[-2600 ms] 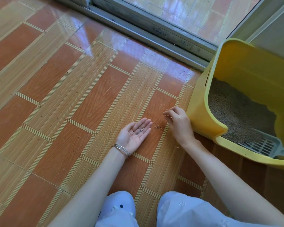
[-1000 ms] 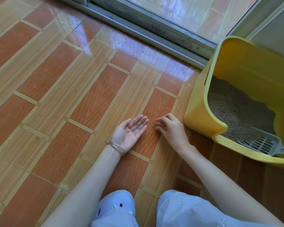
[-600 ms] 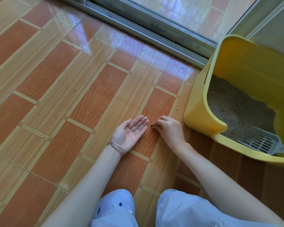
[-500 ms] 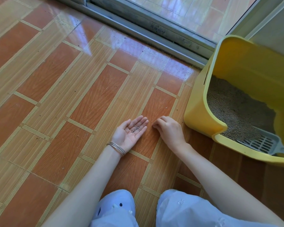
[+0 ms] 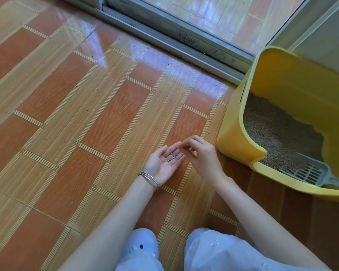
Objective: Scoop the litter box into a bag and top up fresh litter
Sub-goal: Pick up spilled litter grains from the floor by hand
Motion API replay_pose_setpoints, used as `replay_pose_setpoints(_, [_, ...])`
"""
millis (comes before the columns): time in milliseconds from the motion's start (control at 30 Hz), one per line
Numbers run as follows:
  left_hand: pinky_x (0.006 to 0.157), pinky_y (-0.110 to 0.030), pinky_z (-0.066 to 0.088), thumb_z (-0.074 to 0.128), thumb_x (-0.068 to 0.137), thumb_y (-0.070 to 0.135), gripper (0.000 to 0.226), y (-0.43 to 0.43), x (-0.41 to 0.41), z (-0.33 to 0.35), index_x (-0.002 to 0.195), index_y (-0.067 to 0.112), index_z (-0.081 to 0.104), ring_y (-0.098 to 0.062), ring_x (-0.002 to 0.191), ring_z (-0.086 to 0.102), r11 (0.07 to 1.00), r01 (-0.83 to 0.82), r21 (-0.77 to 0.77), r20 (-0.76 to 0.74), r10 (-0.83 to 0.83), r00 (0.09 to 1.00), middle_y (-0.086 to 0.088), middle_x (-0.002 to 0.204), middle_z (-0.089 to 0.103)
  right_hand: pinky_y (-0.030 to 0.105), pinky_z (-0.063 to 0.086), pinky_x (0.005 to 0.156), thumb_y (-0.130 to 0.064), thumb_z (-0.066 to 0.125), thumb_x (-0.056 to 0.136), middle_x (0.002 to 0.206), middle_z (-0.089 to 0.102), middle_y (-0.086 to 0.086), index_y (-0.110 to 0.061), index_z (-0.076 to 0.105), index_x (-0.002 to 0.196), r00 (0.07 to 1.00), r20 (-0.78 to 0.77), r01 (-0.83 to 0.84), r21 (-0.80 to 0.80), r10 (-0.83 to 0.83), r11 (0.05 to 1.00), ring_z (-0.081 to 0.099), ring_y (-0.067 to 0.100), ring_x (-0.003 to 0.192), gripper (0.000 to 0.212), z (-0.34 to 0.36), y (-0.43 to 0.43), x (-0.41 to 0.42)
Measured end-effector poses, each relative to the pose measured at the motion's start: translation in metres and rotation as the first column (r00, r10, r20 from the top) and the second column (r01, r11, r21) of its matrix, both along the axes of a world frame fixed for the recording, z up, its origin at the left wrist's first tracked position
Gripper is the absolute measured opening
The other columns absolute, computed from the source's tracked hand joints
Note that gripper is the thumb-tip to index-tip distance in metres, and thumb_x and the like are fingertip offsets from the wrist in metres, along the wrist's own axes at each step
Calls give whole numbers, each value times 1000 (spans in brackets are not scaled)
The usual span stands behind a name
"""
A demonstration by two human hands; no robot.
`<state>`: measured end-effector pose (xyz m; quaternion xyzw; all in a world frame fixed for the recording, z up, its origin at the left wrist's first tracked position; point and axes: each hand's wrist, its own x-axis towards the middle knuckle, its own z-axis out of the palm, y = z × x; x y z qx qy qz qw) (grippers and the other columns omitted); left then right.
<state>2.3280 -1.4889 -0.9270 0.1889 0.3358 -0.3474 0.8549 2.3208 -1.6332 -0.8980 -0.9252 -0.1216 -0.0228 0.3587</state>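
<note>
Covering nearly the whole view, the floor [image 5: 70, 118] is glossy tile printed in orange wood-grain blocks framed by tan striped bands, with small dark specks scattered across it and a bright glare near the metal sliding-door track [image 5: 176, 39] that runs along its far edge. Beyond the track, glass shows more of the same tile. A yellow litter box [image 5: 237, 137] sits on the floor at the right, close to the track, filled with grey-brown litter [image 5: 278, 132]; a grey slotted scoop [image 5: 309, 174] lies inside it at the near low edge. Low over the floor just left of the box, the left hand [image 5: 162, 163] lies palm up, fingers spread flat, with a few litter grains [image 5: 172, 157] on them and thin silver bangles [image 5: 150, 179] at the wrist. The right hand [image 5: 203, 157] hovers beside it, fingertips pressed together over the left fingers; whether they pinch a grain cannot be told. Pale blue trousers [image 5: 213, 251] show at the bottom.
</note>
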Motion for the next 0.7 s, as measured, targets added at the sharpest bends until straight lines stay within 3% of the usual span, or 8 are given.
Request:
replay_pose_setpoints(100, [87,-44,48,35,99,16,38,2,2,-1,109,-10,61,-33,106,61,999,-30,-40,1,30,1000,-25,113,64,15,46,72,-6,67,83,88,64,2,-6,70,90,996,-11,91,38,-91,995,59,8,79,8,-1,-13,1])
replay_pose_setpoints(167, [89,-43,48,35,98,16,38,10,4,-4,109,-10,60,-33,108,61,997,-60,-46,1,60,998,-25,115,63,19,49,75,-8,70,81,90,63,1,-7,70,93,988,-60,140,-23,-141,990,60,9,81,13,-7,-23,2])
replay_pose_setpoints(333, [88,-46,51,34,98,17,40,28,6,-12,104,-10,64,-32,111,60,993,-109,-47,2,109,994,-23,118,63,33,52,81,-12,77,73,94,62,5,-6,69,100,962,-240,98,-140,-130,985,60,15,85,29,-23,-32,1])
replay_pose_setpoints(433, [88,-46,51,35,98,17,40,29,4,-13,104,-9,64,-32,110,60,993,-106,-45,2,106,994,-23,118,62,37,52,76,-9,77,73,88,64,5,-6,70,91,974,-208,60,-152,-92,987,61,18,80,19,-26,-28,4])
replay_pose_setpoints(700, [93,-43,50,35,98,17,38,25,4,-13,111,-8,61,-32,109,61,996,-73,-54,15,74,997,-23,118,63,41,53,62,-7,68,81,79,65,9,-4,68,80,999,-29,-26,-362,17,932,62,27,75,3,-30,-18,5])
